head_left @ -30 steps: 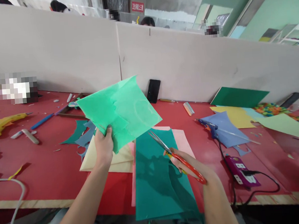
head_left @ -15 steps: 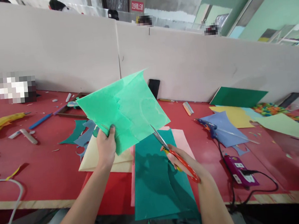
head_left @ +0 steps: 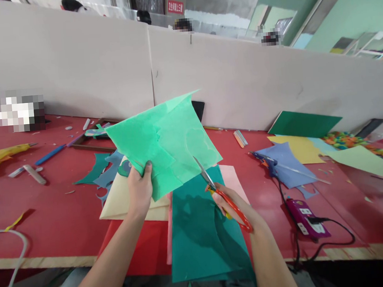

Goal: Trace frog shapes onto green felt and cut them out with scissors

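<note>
My left hand (head_left: 141, 187) pinches the lower left edge of a bright green felt sheet (head_left: 161, 141), held up in the air at a tilt. A faint rounded outline is drawn near the sheet's right side. Scissors (head_left: 227, 204) with red and yellow handles are gripped in my right hand (head_left: 238, 206). Their blades point up and left at the sheet's lower right edge, the tip overlapping it in view; how far they are parted is hard to see. Below my hands lies a dark green sheet (head_left: 199, 244), over pink sheets (head_left: 231, 180) and beside a cream one (head_left: 115, 202).
On the red table (head_left: 61, 224) lie a yellow glue gun (head_left: 0, 159), blue and teal offcuts (head_left: 96, 168) and a blue pen (head_left: 50, 154). To the right are a blue glue gun (head_left: 266, 162) and a purple power strip (head_left: 305, 218) with cables. A pale partition (head_left: 239, 78) stands behind.
The green sheet and my left hand have shifted slightly right. The scissors' tip now overlaps the sheet's lower right edge more; my right hand has barely moved.
</note>
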Available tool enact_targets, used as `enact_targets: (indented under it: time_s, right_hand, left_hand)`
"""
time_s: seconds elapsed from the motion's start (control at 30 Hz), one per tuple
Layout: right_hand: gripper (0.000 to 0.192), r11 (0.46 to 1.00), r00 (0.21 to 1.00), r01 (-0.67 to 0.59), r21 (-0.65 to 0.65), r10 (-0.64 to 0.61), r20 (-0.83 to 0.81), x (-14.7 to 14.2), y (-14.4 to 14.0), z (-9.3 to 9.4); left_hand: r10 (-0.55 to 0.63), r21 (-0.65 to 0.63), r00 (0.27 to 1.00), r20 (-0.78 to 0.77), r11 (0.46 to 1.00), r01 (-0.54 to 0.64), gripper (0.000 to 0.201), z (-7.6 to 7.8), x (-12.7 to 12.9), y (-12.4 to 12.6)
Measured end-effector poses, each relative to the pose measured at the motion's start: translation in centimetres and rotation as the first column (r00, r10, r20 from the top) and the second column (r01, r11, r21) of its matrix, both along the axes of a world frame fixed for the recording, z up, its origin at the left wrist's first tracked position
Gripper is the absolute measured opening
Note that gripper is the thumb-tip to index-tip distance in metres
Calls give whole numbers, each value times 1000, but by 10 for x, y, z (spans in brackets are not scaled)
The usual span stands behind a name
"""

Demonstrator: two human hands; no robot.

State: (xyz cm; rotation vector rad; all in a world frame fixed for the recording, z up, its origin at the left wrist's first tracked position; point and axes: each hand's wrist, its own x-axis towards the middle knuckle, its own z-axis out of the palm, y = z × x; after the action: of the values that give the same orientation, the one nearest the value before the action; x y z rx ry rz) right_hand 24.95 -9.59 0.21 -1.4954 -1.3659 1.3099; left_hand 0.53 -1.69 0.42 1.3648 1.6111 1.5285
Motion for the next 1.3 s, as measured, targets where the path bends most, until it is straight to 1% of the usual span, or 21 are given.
enact_targets:
  time_s: [0.1, 0.23, 0.33, 0.4, 0.5, 0.67, 0.73, 0.87, 0.97, 1.13, 1.3]
  right_hand:
    - [41, 994, 991, -107, 16, 106, 76, 0, 1, 5]
    - [38, 993, 978, -119, 22, 113, 173, 1, 0, 12]
    - [35, 995, 971, -98, 4, 95, 219, 2, 0, 8]
    - [35, 997, 973, -72, -26, 76, 217, 3, 1, 5]
    - [35, 996, 972, -69, -52, 79, 223, 1, 2, 3]
    - [36, 997, 957, -76, 28, 64, 284, 1, 4, 8]
    - [36, 995, 960, -95, 43, 80, 268, 2, 4, 8]
    - [41, 985, 975, -163, 66, 150, 166, 4, 2, 5]
    - [43, 983, 980, -169, 67, 160, 122, 3, 2, 3]
    - [43, 984, 982, -164, 66, 156, 109, 4, 2, 1]
    - [43, 978, 971, -204, 39, 197, 136, 6, -1, 3]
  left_hand:
    - [-8, 11, 1000, 8, 1000, 8, 29, 1, 0, 0]
    - [10, 10, 1000, 22, 1000, -11, 29, 3, 1, 0]
    - [37, 37, 999, 34, 999, -38, 27, 2, 1, 1]
    - [28, 48, 999, 40, 998, -30, 27, 1, 1, 1]
    - [25, 48, 999, 27, 999, -26, 28, 1, 0, 2]
    - [53, 42, 999, 2, 998, -53, 27, 1, -2, 2]
    - [47, 52, 999, 8, 998, -47, 28, 0, -3, 3]
    - [25, 68, 999, 25, 997, -26, 31, -2, -4, 3]
    - [25, 67, 1000, 7, 997, -25, 31, -2, -3, 2]
    - [12, 56, 1000, 14, 998, -13, 30, -2, -2, 2]
    - [22, 67, 999, 31, 997, -24, 30, -2, -2, 2]
